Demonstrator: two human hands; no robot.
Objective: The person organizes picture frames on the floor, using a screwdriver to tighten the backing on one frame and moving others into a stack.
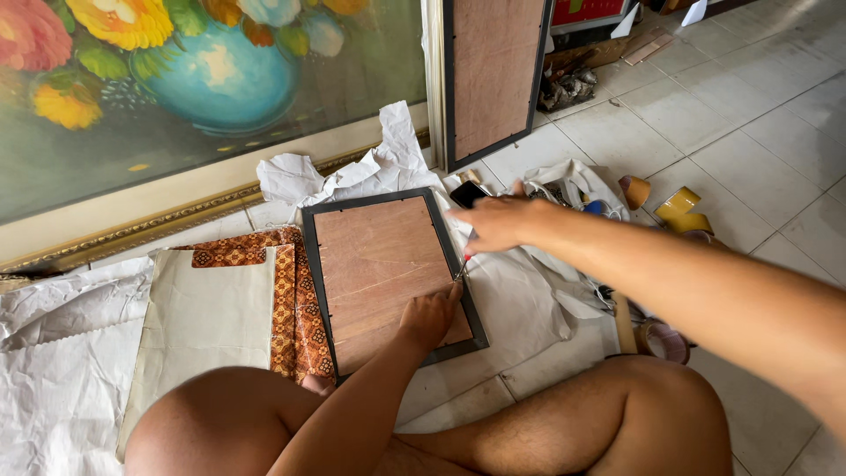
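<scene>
A dark picture frame [310,231] lies face down on the floor, its brown backing board [379,260] up. My left hand [429,316] presses on the board near the frame's right edge. My right hand [499,221] hovers just beyond that edge, fingers closed around a thin tool [464,261] with a red handle; its tip points down at the frame's rim beside my left hand. My bare knees are at the bottom of the view.
A large framed flower painting [176,88] leans at the back. A second frame [493,75] stands upright behind. Crumpled white paper [62,370], a patterned cloth [291,308], a beige bag [207,317], tape rolls [683,210] and a dark phone [469,192] lie around.
</scene>
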